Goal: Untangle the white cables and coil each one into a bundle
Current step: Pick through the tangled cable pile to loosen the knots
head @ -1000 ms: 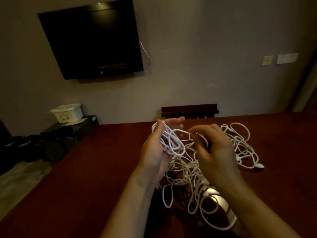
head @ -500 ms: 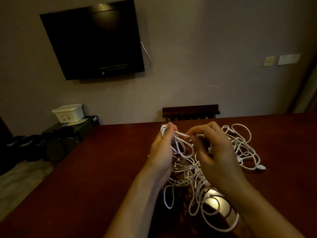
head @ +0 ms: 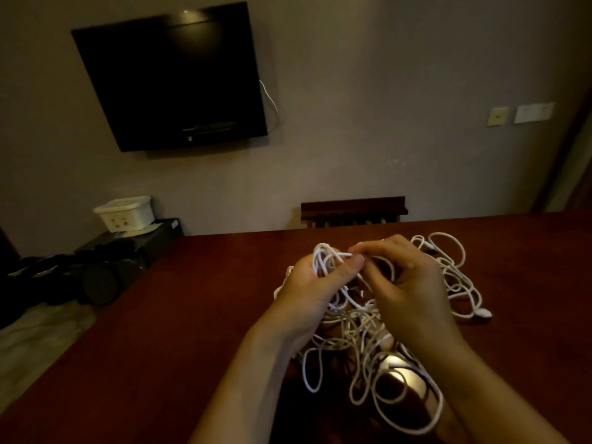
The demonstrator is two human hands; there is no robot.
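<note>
- Tangle of thin white cables [head: 378, 331] sits on dark red wooden table [head: 192, 315] — partly lifted.
- Left hand [head: 307, 293] grips a few gathered loops; right hand [head: 407, 283] pinches one strand.
- Best: trace that strand slowly, no yanking.
- Count: two hands, one tangle — cable number unclear.

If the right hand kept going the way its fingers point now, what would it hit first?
The right hand points leftward at the left hand; it would first meet the white cable loops held there, probably at once.
</note>
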